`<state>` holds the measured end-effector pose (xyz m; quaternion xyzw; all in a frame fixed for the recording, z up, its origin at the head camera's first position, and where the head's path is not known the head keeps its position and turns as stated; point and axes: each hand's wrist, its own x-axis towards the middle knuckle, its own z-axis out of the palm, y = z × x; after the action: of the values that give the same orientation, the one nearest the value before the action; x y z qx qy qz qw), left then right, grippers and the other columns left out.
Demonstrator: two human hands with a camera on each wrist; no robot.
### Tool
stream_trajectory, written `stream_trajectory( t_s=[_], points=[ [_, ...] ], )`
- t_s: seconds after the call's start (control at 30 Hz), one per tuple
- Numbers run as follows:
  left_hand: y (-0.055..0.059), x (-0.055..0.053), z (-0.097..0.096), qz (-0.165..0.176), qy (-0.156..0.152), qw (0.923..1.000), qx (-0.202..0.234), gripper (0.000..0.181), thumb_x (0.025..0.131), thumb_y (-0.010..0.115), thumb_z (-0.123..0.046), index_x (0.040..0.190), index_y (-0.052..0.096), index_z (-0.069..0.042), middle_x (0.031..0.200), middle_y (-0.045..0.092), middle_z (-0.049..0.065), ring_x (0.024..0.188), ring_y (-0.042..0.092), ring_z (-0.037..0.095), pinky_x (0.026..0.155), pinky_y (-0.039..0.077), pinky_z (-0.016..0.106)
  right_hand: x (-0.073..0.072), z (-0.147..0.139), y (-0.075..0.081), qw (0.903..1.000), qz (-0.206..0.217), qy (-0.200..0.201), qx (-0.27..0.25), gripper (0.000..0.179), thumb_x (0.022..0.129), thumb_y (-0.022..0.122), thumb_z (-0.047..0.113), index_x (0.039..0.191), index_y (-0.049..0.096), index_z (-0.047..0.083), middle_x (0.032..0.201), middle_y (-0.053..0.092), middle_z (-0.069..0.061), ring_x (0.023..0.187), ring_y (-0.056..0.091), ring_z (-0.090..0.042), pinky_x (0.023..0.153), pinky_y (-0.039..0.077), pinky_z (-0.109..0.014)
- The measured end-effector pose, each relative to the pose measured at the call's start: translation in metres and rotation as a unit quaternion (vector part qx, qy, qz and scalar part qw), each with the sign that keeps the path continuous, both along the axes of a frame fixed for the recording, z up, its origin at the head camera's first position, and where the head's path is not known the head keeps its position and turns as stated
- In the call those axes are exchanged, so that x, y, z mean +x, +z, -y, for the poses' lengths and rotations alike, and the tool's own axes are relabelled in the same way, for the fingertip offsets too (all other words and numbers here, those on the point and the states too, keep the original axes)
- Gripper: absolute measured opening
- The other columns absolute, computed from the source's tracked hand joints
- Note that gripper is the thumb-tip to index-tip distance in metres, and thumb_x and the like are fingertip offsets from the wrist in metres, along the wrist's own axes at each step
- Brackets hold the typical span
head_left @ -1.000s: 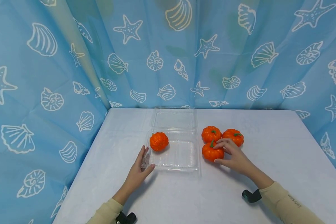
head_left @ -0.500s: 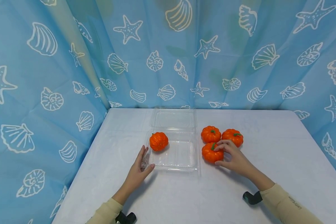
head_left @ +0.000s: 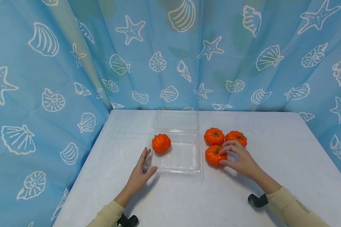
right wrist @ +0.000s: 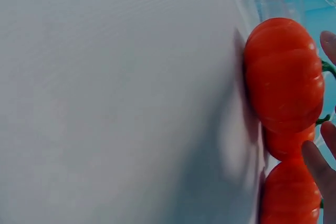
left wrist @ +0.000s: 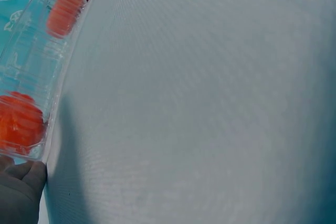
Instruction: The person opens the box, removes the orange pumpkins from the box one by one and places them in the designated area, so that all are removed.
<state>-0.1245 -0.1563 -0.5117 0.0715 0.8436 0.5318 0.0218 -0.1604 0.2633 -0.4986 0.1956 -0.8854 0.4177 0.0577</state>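
Observation:
A clear plastic clamshell container [head_left: 187, 157] lies on the table with its lid folded back, and one orange toy pumpkin [head_left: 161, 143] sits in its left part. My left hand [head_left: 139, 175] rests at the container's front left corner, thumb and fingers spread. In the left wrist view, its fingers [left wrist: 31, 174] reach the container's end. Right of the container, my right hand [head_left: 241, 159] is beside the nearest loose pumpkin [head_left: 214, 156], fingers bent loosely near its green stem. The right wrist view shows fingertips [right wrist: 315, 161] apart from that pumpkin's side.
Two more pumpkins stand just behind, the left one [head_left: 214, 136] and the right one [head_left: 237, 138], partly behind my right hand. A white cloth covers the table [head_left: 182, 201]. A blue shell-patterned curtain [head_left: 159, 78] hangs at the back and left.
My right hand has drawn back slightly to the right from the nearest loose pumpkin, which has shifted a little toward me. The left hand and container have not moved.

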Motion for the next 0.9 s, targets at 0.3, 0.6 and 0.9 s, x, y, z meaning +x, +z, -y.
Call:
stream_trajectory(
  t_s=[0.3, 0.6, 0.9],
  points=[
    [-0.001, -0.001, 0.0, 0.0, -0.002, 1.0, 0.003, 0.09, 0.096, 0.071, -0.023, 0.165, 0.013, -0.015, 0.166, 0.029, 0.004, 0.154, 0.02, 0.028, 0.12, 0.025, 0.053, -0.009, 0.005, 0.021, 0.999, -0.041, -0.009, 0.017, 0.024, 0.085, 0.085, 0.017, 0.104, 0.07, 0.016, 0.123, 0.06, -0.001, 0.118, 0.053, -0.021, 0.096, 0.056, -0.039],
    [0.001, 0.0, 0.0, -0.002, -0.001, 1.0, 0.007, 0.09, 0.096, 0.072, -0.02, 0.165, 0.013, -0.014, 0.166, 0.029, 0.007, 0.154, 0.021, 0.029, 0.122, 0.022, 0.052, -0.021, 0.023, 0.038, 0.9991, -0.038, 0.011, 0.013, 0.024, 0.087, 0.082, 0.016, 0.107, 0.069, 0.013, 0.124, 0.059, 0.0, 0.12, 0.053, -0.023, 0.087, 0.058, -0.051],
    [0.0, -0.002, -0.001, -0.003, -0.001, 0.9999, 0.013, 0.089, 0.096, 0.072, -0.02, 0.164, 0.015, -0.012, 0.166, 0.028, 0.01, 0.154, 0.02, 0.03, 0.122, 0.019, 0.053, -0.039, 0.05, 0.047, 0.9996, -0.007, 0.028, 0.001, 0.021, 0.091, 0.078, 0.018, 0.109, 0.068, 0.016, 0.122, 0.061, -0.002, 0.113, 0.06, -0.029, 0.094, 0.056, -0.053]
  ],
)
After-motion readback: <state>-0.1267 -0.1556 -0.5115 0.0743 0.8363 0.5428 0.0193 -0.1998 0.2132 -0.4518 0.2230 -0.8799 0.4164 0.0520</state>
